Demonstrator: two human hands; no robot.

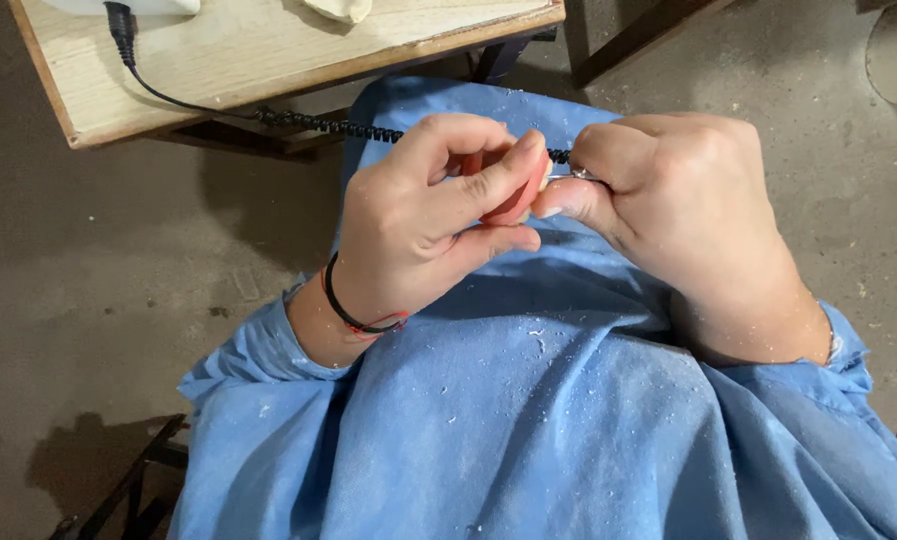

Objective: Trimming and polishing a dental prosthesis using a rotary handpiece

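Pink piece, small and rounded, sits pinched in the left hand, thumb laid across its front and fingers curled behind, so only its edge shows. Right against it, the right hand is clenched around a thin metal tool, whose shiny tip meets the piece's upper edge; the tool's body is hidden in the fist. Both hands hover close together above the lap, knuckles up, wrists bent inward. Just below the grip spreads a blue gown, speckled with white flecks. On the left wrist, a black band with a red thread. Behind the grip, a black coiled cord runs from the fists up to a plug on a pale wooden table, beyond the hands. No containers in view; concrete floor all around.
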